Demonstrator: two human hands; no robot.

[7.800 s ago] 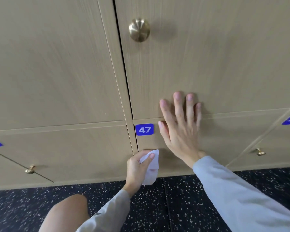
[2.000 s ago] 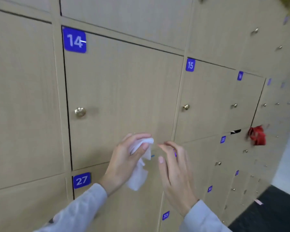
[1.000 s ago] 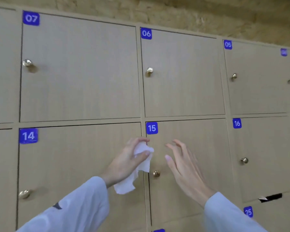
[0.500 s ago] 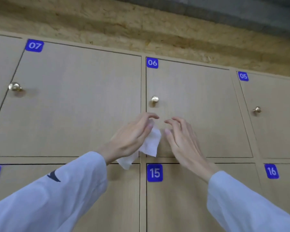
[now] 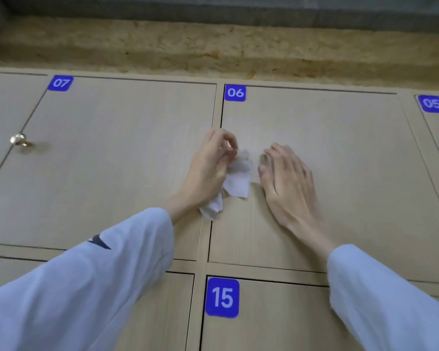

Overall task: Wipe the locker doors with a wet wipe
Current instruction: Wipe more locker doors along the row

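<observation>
1. The left hand holds a crumpled white wet wipe, with its fingers curled round the top of it.
2. The wipe hangs in front of the left edge of locker door 06, between the two hands.
3. The right hand is just right of the wipe, fingers loosely bent, holding nothing.
4. Door 07 is on the left, with a gold knob.

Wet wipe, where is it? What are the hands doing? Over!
Left hand holds wet wipe against door 06. Right hand open beside it. Nothing blocking.
</observation>
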